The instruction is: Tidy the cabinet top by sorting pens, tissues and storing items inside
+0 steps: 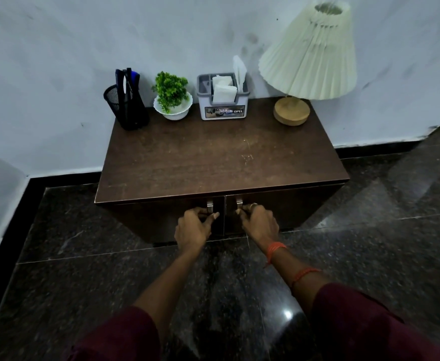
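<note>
A dark wooden cabinet (213,162) stands against the wall with both front doors shut. My left hand (193,227) grips the metal handle of the left door (210,206). My right hand (259,225) grips the handle of the right door (239,204). At the back left of the top, a black mesh pen holder (129,110) holds several pens. A grey tissue box (222,100) with white tissues sticking up sits at the back middle.
A small green plant in a white bowl (172,100) stands between the pen holder and the tissue box. A lamp with a pleated cream shade (310,56) and wooden base sits at the back right. Dark polished floor tiles (83,282) surround the cabinet.
</note>
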Motion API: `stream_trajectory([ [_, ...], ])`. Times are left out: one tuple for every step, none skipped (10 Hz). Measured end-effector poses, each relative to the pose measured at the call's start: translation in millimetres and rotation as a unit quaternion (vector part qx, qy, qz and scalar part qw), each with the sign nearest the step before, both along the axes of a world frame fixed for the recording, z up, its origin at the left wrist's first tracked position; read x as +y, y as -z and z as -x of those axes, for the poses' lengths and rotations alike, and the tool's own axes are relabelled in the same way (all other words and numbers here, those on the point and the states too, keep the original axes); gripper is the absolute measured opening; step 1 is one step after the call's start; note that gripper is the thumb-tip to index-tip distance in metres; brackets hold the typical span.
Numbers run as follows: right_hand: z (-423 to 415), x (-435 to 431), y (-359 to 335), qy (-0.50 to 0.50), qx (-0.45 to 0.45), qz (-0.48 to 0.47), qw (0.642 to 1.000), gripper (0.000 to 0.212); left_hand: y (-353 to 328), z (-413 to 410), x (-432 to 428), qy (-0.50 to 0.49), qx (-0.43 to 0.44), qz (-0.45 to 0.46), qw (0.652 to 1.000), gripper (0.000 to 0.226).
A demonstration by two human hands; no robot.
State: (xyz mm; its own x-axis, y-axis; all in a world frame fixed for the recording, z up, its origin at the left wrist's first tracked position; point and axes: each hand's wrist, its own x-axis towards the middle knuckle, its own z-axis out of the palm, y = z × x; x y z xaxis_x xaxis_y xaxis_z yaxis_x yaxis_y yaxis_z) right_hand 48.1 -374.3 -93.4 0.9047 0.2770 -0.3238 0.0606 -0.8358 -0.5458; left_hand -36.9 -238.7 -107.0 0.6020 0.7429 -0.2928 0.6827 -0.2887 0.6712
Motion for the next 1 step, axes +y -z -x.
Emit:
stream_trajectory([
  [6.7, -4.6, -3.8, 0.016, -0.014, -0.016, 1.000, 0.033, 6.6, 8.6, -2.3, 0.012, 0.017, 0.000, 1.000, 0.045],
])
